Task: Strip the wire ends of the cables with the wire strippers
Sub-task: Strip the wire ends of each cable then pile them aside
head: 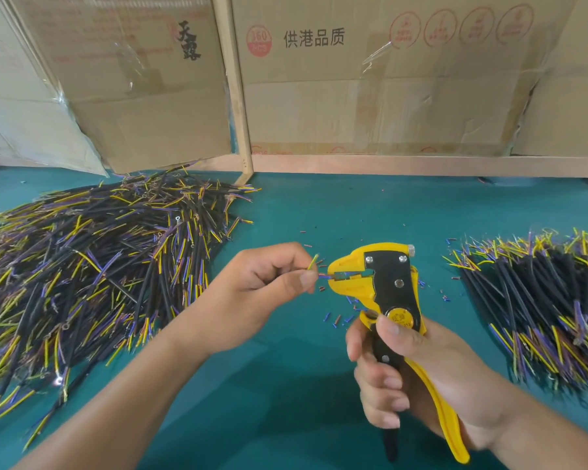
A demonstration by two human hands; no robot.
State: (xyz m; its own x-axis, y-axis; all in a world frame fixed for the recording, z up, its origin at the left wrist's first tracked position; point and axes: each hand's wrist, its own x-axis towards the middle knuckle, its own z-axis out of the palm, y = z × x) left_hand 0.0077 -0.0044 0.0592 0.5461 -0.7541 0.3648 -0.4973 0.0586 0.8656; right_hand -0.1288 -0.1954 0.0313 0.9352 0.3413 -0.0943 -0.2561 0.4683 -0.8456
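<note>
Item: wire strippers [392, 300], yellow body with black plates and a yellow round dial, held upright at about 5 o'clock from the centre of view, nose pointing toward 9 o'clock. Right hand [411, 378]: fingers curled round the black and yellow handles, thumb laid just below the dial. Left hand [262, 286], at 7 o'clock of centre: thumb and forefinger pinching a cable [314, 268] by its end; a yellow-green core sticks up toward 1 o'clock, while a blue core runs toward 3 o'clock into the mouth of the strippers; whether the blades bite it cannot be told. Large heap of black cables [99, 266] with yellow, blue and purple cores, at 9 o'clock on the green table [286, 418]. Second heap of cables [540, 300], at 3 o'clock, cores pointing toward 9 o'clock. Small insulation scraps [333, 318], blue and reddish, scattered on the table round the tool. Cardboard boxes [353, 79] with printed characters, standing at 12 o'clock behind a wooden frame [238, 96].
</note>
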